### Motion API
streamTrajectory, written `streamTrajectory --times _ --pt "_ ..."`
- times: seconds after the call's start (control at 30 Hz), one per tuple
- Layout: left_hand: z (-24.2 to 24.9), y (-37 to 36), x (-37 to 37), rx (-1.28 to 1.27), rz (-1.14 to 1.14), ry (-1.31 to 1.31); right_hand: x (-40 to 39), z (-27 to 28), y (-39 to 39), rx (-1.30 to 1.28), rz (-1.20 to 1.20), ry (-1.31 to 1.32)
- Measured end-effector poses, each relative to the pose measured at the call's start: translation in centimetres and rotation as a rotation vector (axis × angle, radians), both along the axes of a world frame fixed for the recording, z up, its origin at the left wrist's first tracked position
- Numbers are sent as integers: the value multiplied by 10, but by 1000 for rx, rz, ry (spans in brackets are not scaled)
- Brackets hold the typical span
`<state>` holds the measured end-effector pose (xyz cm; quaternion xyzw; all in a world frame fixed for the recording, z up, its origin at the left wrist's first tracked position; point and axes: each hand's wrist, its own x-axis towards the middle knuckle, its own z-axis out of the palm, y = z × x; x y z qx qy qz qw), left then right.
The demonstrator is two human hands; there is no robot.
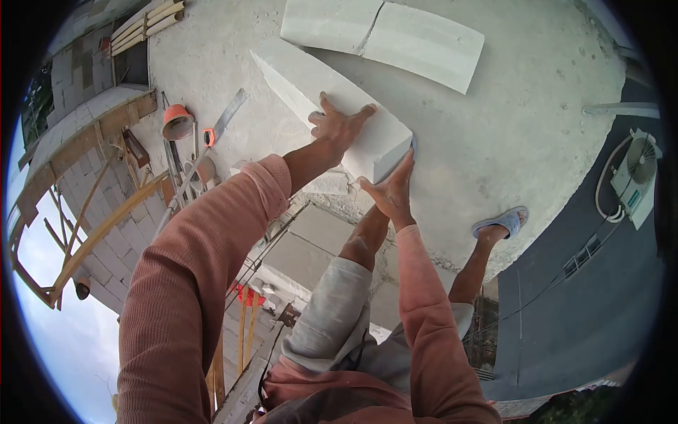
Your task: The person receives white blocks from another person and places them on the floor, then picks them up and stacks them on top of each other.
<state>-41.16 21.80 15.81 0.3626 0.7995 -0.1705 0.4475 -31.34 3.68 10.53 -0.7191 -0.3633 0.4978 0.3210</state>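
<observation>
L hand [335, 128]: grip wide, spread atop block [304, 74]. R hand [393, 192]: grip part-open, cupping approx. 5 o'clock end; fingertip contact unclear.

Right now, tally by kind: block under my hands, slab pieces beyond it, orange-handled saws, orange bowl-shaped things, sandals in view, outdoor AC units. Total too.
Block under hands: 1
Slab pieces beyond it: 2, dark gap between
Orange-handled saw: 1
Orange bowl-shaped thing: 1
Sandal: 1
Outdoor AC unit: 1
Total: 7
</observation>
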Motion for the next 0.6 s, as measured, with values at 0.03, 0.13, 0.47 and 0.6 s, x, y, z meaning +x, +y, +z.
streamTrajectory --times 0.03,0.13,0.47,0.6 --pt "21 -5 17 135 222 -100 8 -13 -3 55 23 -9" --pt "-6 -18 -48 394 351 -171 37 -44 -1 -26 11 258" --pt "-175 160 -292 786 76 -141 108 -168 29 -97 -99 467" --pt "-217 168 -306 706 415 -302 92 -172 22 -91 -200 471"
